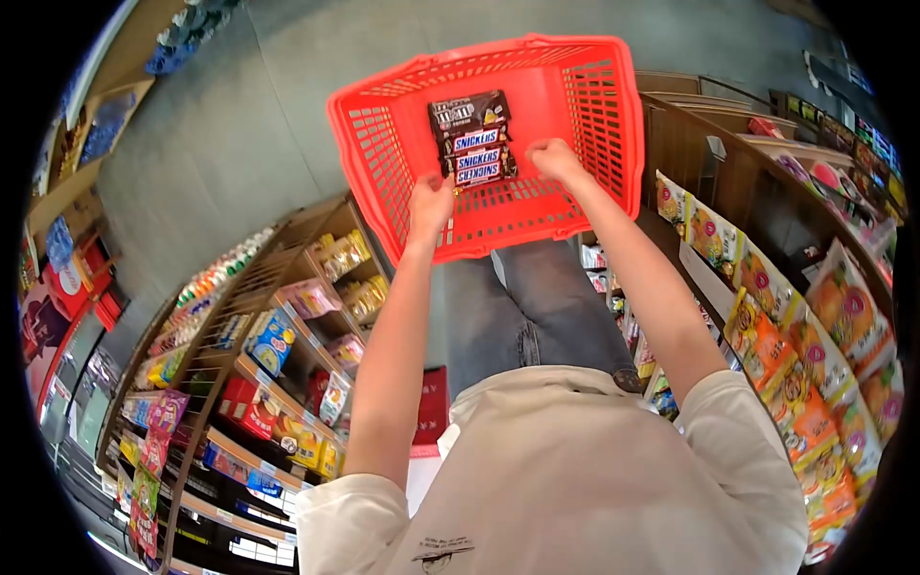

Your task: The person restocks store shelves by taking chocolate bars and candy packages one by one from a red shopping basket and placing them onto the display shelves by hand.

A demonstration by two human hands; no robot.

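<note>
Inside a red shopping basket (537,96) lie several candy packs in a column: a brown M&M's pack (458,113) at the top and Snickers bars (478,155) below it. My left hand (431,203) is at the lower left of the bars, near their end, with its fingers curled; whether it grips anything is too small to tell. To the right of the packs, my right hand (554,158) is closed over the basket's inside, apart from the bars. What its curled fingers hold, if anything, is hidden.
Shelves of packaged snacks (270,342) stand at the lower left. A rack of orange and white snack bags (800,383) is close on the right. Grey floor (240,125) stretches beyond the basket. More displays stand at the far left.
</note>
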